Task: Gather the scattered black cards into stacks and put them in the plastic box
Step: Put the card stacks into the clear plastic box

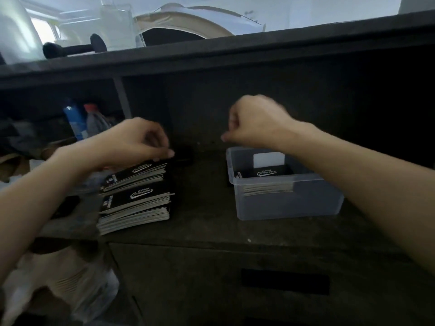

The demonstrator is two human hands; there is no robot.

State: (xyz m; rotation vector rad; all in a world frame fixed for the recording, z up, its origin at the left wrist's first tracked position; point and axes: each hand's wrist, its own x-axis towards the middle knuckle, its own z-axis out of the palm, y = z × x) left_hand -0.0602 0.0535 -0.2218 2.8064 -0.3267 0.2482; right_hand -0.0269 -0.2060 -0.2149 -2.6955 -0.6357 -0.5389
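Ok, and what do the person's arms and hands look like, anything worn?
The left forearm and right forearm are bare, no sleeves showing. The left hand and right hand wear no gloves; no watch, bracelet or ring is visible, though the fingers are blurred.

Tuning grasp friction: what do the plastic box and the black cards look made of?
Plastic box: translucent grey plastic with a smooth, slightly frosted finish; the stack inside shows through its wall. Black cards: probably coated paper card, with printed black faces and pale layered edges. The coating is uncertain.
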